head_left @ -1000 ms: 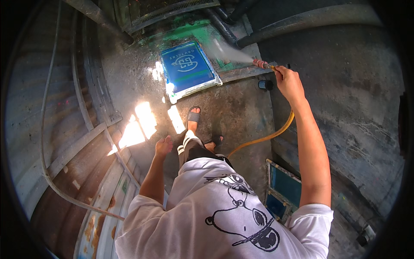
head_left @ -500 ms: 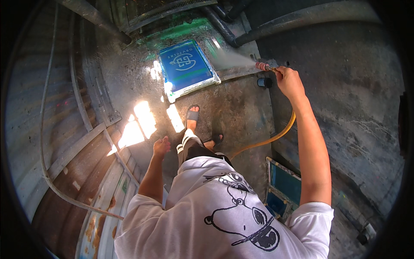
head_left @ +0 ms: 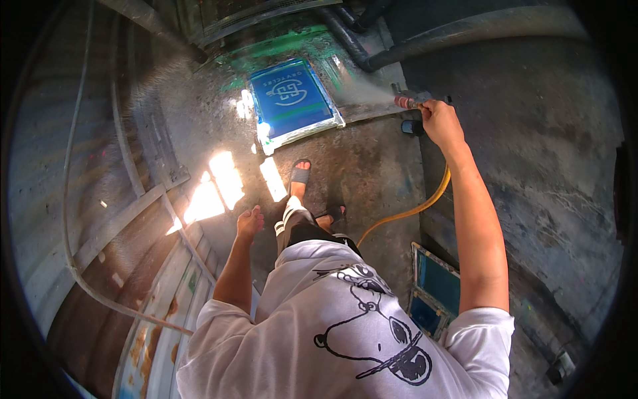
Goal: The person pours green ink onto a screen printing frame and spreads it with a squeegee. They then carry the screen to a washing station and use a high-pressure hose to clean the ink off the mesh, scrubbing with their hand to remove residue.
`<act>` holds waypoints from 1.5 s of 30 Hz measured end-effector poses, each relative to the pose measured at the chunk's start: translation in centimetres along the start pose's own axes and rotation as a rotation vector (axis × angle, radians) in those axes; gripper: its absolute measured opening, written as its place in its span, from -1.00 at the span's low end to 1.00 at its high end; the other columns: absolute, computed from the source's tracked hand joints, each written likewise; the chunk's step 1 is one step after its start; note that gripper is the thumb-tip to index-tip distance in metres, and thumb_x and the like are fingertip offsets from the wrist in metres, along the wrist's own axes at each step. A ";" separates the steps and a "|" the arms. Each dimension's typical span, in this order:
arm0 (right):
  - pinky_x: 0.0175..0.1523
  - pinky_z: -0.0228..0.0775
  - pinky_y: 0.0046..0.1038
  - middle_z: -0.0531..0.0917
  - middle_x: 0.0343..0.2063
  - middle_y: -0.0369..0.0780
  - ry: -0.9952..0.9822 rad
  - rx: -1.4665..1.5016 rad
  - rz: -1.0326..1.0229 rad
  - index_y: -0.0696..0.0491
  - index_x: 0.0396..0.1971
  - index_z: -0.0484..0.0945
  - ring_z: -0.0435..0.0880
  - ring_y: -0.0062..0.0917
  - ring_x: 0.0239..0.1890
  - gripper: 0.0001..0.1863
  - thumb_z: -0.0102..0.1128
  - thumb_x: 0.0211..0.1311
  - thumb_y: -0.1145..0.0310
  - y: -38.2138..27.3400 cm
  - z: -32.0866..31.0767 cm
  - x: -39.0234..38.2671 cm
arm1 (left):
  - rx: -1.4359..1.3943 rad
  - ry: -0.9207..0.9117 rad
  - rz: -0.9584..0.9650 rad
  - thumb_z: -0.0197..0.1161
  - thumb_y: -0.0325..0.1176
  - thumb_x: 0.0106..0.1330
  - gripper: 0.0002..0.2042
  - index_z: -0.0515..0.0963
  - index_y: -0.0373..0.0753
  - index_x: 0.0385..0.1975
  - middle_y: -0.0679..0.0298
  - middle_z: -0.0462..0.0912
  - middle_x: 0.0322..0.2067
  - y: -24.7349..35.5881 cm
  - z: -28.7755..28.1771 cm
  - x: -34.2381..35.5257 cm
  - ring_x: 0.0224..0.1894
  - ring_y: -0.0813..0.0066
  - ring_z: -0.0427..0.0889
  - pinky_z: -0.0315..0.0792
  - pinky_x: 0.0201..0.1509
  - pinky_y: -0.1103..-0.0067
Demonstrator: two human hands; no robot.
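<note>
My right hand [head_left: 441, 126] is closed around a spray nozzle [head_left: 407, 102] with a reddish front, held out at the far right. A fine white mist leaves it toward the left. A yellow hose [head_left: 432, 198] runs down from this hand and curves across the floor. Left of the mist, a screen-printing frame [head_left: 306, 136] lies at a slant on the floor, with pale rim, blue mesh and a light round design with lettering. My left hand [head_left: 249, 223] hangs low at my left side, holding nothing, its fingers loosely bent and apart.
More framed screens [head_left: 435, 282] lean at the lower right beside a dark wall [head_left: 525, 146]. Thick pipes [head_left: 478, 33] cross the far right. A dark cup-like object [head_left: 411, 127] is below the nozzle. Corrugated metal sheets [head_left: 133, 266] and a thin cable [head_left: 76, 272] line the left.
The nozzle has shifted slightly left relative to the floor, still spraying. The view has tilted a little, so the floor frame appears slightly farther right. My left hand stays low at my side.
</note>
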State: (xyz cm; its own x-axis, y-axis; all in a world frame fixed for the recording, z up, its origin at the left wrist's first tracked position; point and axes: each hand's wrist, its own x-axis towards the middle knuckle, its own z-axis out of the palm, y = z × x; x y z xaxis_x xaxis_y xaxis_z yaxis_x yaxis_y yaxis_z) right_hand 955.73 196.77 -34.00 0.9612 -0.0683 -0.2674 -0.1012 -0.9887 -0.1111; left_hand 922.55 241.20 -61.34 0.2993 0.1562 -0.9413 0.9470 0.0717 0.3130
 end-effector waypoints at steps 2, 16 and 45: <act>-0.09 0.53 -0.14 0.68 -0.31 0.06 -0.012 -0.006 0.009 0.07 -0.19 0.68 0.68 -0.01 -0.19 -0.78 0.13 0.22 0.41 0.0 0.6 0.1 | 0.013 0.014 -0.006 0.21 0.01 0.39 -0.57 0.59 -0.34 -0.17 0.19 0.70 -0.31 0.3 0.1 -0.3 -0.38 0.50 0.65 0.58 -0.32 0.57; -0.07 0.53 -0.15 0.68 -0.28 0.08 -0.044 -0.002 0.087 0.07 -0.18 0.68 0.67 0.01 -0.17 -0.77 0.11 0.25 0.37 0.3 2.5 0.7 | 0.086 0.040 -0.033 0.16 0.04 0.41 -0.54 0.60 -0.32 -0.10 0.26 0.71 -0.30 0.6 -0.2 -0.8 -0.40 0.53 0.63 0.56 -0.31 0.53; -0.06 0.52 -0.18 0.68 -0.28 0.08 0.075 0.105 -0.037 0.09 -0.12 0.66 0.67 0.00 -0.17 -0.76 0.11 0.28 0.39 -3.1 -0.4 2.1 | -0.003 0.038 -0.004 0.20 -0.01 0.41 -0.56 0.60 -0.35 -0.12 0.21 0.70 -0.35 -0.2 1.0 -0.3 -0.44 0.50 0.64 0.55 -0.38 0.56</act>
State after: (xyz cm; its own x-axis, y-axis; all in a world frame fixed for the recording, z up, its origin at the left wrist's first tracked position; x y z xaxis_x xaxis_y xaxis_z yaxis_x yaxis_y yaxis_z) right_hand 958.20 199.59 -33.88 0.9808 -0.0461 -0.1893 -0.0881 -0.9715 -0.2199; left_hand 922.40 240.13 -61.27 0.2912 0.1934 -0.9369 0.9478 0.0749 0.3100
